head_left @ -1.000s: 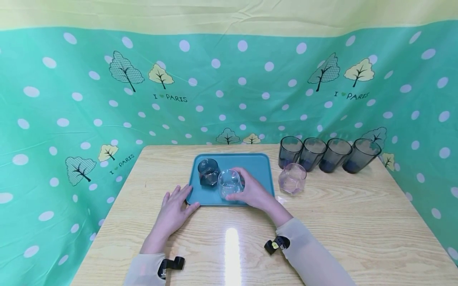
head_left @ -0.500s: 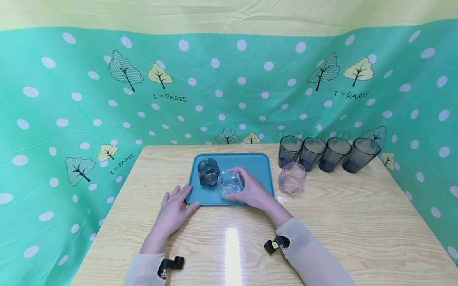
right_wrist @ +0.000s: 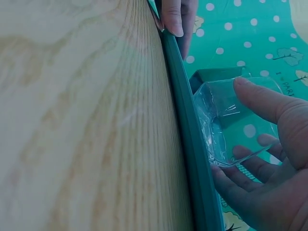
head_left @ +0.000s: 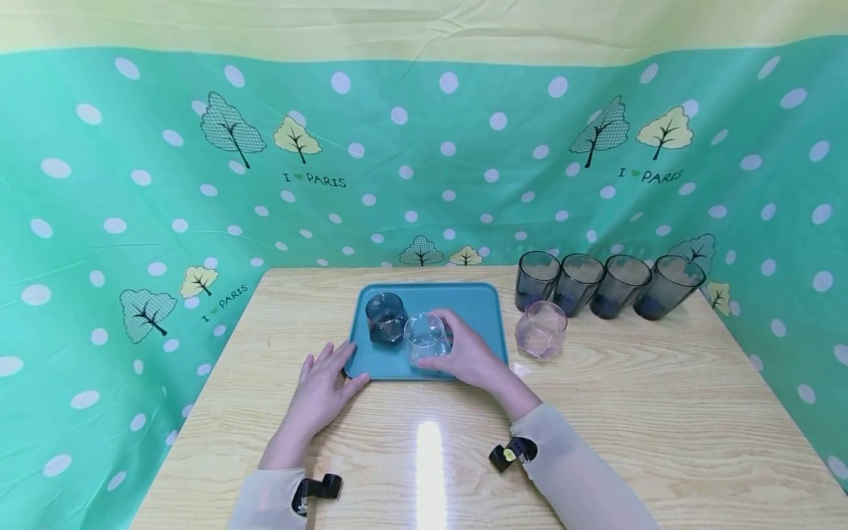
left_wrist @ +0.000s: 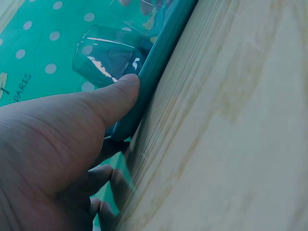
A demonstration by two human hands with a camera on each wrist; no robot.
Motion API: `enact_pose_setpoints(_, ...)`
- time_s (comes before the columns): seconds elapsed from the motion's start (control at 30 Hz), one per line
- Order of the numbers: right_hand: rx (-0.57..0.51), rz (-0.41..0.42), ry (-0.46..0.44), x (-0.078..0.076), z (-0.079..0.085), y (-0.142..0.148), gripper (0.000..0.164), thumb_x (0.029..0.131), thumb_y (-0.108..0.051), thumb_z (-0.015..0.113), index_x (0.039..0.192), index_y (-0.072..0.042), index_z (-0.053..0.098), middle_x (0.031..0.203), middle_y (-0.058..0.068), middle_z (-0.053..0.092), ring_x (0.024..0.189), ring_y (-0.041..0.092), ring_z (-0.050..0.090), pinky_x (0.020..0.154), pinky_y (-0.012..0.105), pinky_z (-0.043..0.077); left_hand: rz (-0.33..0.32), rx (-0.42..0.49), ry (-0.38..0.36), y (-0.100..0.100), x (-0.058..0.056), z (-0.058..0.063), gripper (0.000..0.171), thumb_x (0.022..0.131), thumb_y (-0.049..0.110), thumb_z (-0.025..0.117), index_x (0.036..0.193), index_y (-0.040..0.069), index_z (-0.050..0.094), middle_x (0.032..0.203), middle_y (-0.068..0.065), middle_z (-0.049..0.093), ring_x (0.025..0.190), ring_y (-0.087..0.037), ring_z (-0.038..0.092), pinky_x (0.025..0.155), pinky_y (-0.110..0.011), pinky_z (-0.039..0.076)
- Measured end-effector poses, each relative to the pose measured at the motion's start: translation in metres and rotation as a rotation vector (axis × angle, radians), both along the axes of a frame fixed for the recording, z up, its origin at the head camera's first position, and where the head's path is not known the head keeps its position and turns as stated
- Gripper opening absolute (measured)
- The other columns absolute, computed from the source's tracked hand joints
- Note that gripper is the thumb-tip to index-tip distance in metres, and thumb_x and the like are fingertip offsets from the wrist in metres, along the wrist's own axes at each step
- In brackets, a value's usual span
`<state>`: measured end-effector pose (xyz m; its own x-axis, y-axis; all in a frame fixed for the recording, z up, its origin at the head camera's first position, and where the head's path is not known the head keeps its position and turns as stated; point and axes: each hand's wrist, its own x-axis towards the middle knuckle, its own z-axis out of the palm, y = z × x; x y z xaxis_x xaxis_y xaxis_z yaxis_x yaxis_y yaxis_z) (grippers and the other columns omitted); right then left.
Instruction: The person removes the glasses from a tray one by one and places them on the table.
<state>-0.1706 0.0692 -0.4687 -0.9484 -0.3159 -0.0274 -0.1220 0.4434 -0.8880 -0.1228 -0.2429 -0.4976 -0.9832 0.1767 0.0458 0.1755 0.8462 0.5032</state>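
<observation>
A green dotted curtain (head_left: 424, 169) closes off the background behind a wood-grain table (head_left: 596, 442), on which a blue tray (head_left: 453, 298) lies flat, its long axis running crosswise to the person. The clear glass (head_left: 422, 340) is at the near side of the tray, about midway along. The right hand (head_left: 467, 355) holds it from the right, fingers curled round the wall with the thumb on the near side; this side grip probably serves to control the glass while leaving its mouth uncovered. The glass is upright, mouth up, with its axis vertical; the body is squat, so no long axis stands out. Whether its base bears fully on the tray cannot be told. The left hand (head_left: 324, 386) rests at the tray's near left corner, fingers extended and spread, thumb on the near rim, presumably to steady the tray. A dark glass (head_left: 386, 320) stands upright on the tray, just beside the clear glass on its far left. Right of the tray stands a pink glass (head_left: 541, 335); behind that, a row of tall grey glasses (head_left: 616, 287) extends away from the tray.
</observation>
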Motion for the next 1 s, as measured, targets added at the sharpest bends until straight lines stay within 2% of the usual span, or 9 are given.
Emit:
enact_pose_setpoints(0.27, -0.012, -0.020, -0.001, 0.002, 0.009, 0.003, 0.093, 0.084, -0.028, 0.101, 0.161, -0.024, 0.049, 0.155, 0.006, 0.058, 0.138, 0.041, 0.062, 0.111, 0.054, 0.056, -0.004, 0.004, 0.007, 0.001, -0.001, -0.001, 0.076, 0.107, 0.041, 0.075, 0.166, 0.002, 0.047, 0.170, -0.023, 0.045, 0.164, -0.049, 0.025, 0.131, -0.071, 0.006)
enact_pose_setpoints(0.67, -0.009, -0.067, 0.026, 0.009, 0.033, 0.012, 0.094, 0.084, -0.030, 0.101, 0.161, -0.022, 0.048, 0.156, 0.007, 0.057, 0.138, 0.041, 0.062, 0.109, 0.053, 0.057, -0.001, -0.003, 0.010, -0.001, 0.000, -0.002, 0.077, 0.107, 0.043, 0.075, 0.166, 0.002, 0.047, 0.170, -0.024, 0.044, 0.164, -0.049, 0.025, 0.131, -0.071, 0.007)
enact_pose_setpoints(1.0, 0.016, -0.097, 0.052, 0.017, 0.057, 0.027, 0.092, 0.082, -0.034, 0.102, 0.158, -0.027, 0.050, 0.154, 0.005, 0.058, 0.134, 0.045, 0.065, 0.097, 0.055, 0.063, -0.006, -0.006, 0.024, 0.000, 0.000, -0.001, 0.075, 0.106, 0.039, 0.077, 0.165, 0.001, 0.049, 0.169, -0.024, 0.046, 0.163, -0.049, 0.027, 0.131, -0.072, 0.009)
